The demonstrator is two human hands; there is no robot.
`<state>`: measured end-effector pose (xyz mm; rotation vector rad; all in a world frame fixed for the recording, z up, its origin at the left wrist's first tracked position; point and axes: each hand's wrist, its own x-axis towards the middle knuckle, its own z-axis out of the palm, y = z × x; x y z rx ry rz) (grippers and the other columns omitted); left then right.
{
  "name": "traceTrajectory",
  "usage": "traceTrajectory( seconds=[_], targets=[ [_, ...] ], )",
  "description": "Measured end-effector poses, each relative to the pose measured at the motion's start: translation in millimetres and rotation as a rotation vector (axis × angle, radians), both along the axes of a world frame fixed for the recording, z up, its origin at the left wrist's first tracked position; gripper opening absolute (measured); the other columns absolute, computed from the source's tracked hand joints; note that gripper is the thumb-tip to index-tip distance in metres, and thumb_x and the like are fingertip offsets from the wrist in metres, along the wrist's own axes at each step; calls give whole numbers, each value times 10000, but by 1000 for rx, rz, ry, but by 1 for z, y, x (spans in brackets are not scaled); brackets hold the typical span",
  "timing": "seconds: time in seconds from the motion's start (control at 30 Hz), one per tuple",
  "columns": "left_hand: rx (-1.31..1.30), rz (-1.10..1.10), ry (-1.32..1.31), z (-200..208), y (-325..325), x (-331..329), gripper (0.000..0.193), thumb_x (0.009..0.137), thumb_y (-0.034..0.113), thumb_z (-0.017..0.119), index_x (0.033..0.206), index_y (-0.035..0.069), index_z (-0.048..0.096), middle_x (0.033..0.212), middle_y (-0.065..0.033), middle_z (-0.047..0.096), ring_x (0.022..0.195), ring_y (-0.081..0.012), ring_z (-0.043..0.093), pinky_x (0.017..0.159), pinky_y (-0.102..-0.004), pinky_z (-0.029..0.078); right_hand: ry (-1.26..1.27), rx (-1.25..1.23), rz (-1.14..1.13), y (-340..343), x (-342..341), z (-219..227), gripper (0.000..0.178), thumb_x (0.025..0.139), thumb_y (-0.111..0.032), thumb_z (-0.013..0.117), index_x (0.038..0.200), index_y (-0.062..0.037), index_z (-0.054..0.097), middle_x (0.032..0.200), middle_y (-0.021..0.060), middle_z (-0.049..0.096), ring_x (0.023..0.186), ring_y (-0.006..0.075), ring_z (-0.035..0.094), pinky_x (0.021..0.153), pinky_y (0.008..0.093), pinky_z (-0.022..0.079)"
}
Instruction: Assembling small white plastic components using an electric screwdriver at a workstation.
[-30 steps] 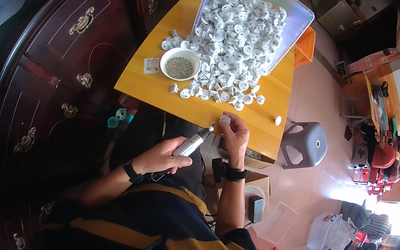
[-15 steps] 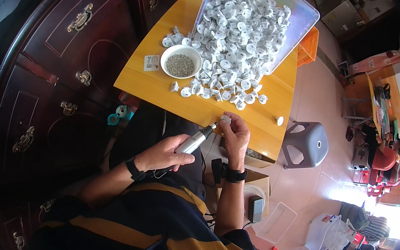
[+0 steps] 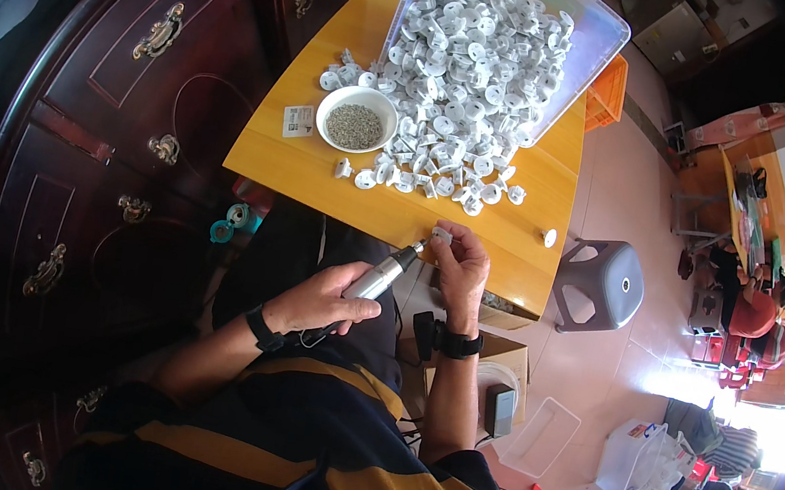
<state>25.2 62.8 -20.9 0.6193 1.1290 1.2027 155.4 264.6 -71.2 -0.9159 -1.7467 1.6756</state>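
My left hand (image 3: 325, 302) is wrapped round a silver electric screwdriver (image 3: 376, 282) with a black nose, its tip pointing up and to the right. A small white plastic part (image 3: 441, 237) is pinched in my right hand (image 3: 462, 266), just above the table's near edge. The screwdriver's tip meets this part or sits very close to it; the exact contact is too small to tell. Beyond my hands, a white bowl (image 3: 390, 136) holds many tiny metal screws (image 3: 353, 127). A large heap of similar white parts (image 3: 475, 68) spills from a clear plastic bin (image 3: 589, 68) onto the table.
The yellow wooden table (image 3: 275, 155) carries a small label card (image 3: 299, 122) and one loose white part (image 3: 549, 238). A grey stool (image 3: 606, 283) stands to its right, with an orange crate (image 3: 607, 93) behind. Dark drawers (image 3: 123, 110) line the left. Other people (image 3: 756, 311) sit far right.
The white part has turned slightly between my right fingers and now looks narrower. The screwdriver and both hands have barely moved.
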Motion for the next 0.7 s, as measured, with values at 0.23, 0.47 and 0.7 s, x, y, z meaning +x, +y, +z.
traceTrajectory(
  seconds=[0.23, 0.47, 0.7],
  targets=[
    [-26, 7, -63, -2, 0, 0, 344, 975, 169, 640, 1225, -19, 495, 794, -17, 554, 602, -71, 536, 513, -219, 466, 15, 114, -30, -1, -2, -6, 184, 884, 24, 691, 1061, -20, 715, 735, -73, 555, 664, 16, 475, 606, 188, 415],
    [-46, 11, -104, -1, 6, -1, 283, 971, 156, 630, 1177, 0, 514, 749, -13, 559, 540, -73, 528, 492, -221, 450, 3, 62, 24, 3, 3, -4, 212, 912, 40, 662, 1118, -5, 686, 972, 15, 706, 874, 62, 638, 787, 214, 507],
    [-61, -10, -105, -1, 7, -4, 208, 980, 185, 609, 1105, 46, 518, 755, -8, 564, 538, -72, 531, 500, -216, 461, -41, 72, 22, 4, 1, -2, 209, 911, 29, 671, 1117, -4, 685, 969, 16, 710, 876, 64, 641, 785, 213, 505]
  ],
)
